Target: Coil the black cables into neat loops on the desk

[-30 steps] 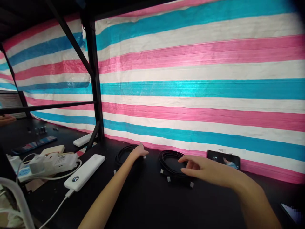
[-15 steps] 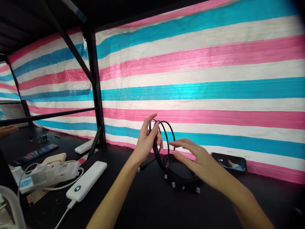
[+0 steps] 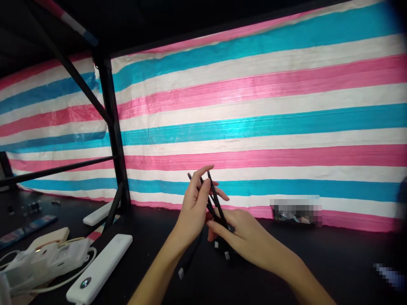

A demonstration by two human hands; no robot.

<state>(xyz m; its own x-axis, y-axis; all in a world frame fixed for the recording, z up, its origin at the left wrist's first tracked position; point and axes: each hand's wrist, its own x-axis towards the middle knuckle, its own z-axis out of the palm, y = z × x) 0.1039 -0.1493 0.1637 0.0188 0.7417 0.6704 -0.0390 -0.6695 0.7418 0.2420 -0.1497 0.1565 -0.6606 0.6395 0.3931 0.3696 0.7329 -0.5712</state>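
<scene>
A black metal post [image 3: 111, 140] of the shelf frame stands on the dark table [image 3: 318, 262], and the rest is placed from it. Behind it hangs a tarp [image 3: 254, 118] striped pink, blue and white. At the foot of the post, on its left, lies a white bar-shaped device [image 3: 97, 214]. In front of the post and nearer the camera lies a white power bank [image 3: 100, 269] with a round dark button, and to the left of that a white power strip [image 3: 47, 260] with adapters and white leads.

Right of the post, above the table, the left hand [image 3: 193, 207] holds up a coiled black cable [image 3: 211, 201]. Its fingers are curled round the strands, with the forefinger raised and slightly apart. The right hand [image 3: 238, 233] meets it from the right, fingers closed on the lower part of the same coil. One cable end with a pale plug [image 3: 180, 273] dangles below the left wrist. Just under the hands a further heap of black cable with pale plugs [image 3: 225, 254] rests on the table, largely covered by the right hand.

Far right of the post, against the tarp, a blurred patch [image 3: 295, 209] hides something flat; another blurred patch sits at the right edge. The table's far left, beyond the post, is dark, with small items too dim to name.
</scene>
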